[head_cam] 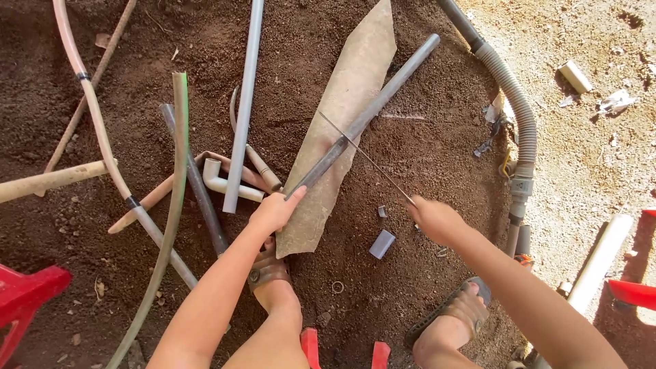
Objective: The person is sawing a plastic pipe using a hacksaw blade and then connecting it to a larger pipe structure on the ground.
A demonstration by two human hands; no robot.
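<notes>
The left hand (pixel 275 212) grips the near end of a long grey pipe (pixel 372 113) lying on a flat brown sheet (pixel 355 82) on the dirt; the right hand (pixel 434 217) is closed on a thin saw blade (pixel 365 156) set across the pipe; it looks like the cutting step, and the next push needs the pipe held steady.

This is an outdoor work patch on bare ground, a makeshift yard workshop rather than a room. Dark loose soil (pixel 424 157) covers most of the view, giving way to paler sandy ground (pixel 588 157) toward two o'clock. Scattered grey pipes (pixel 244 102), a corrugated hose (pixel 514 102) at two o'clock and a red plastic seat (pixel 24 290) at eight o'clock suggest improvised plumbing work.
</notes>
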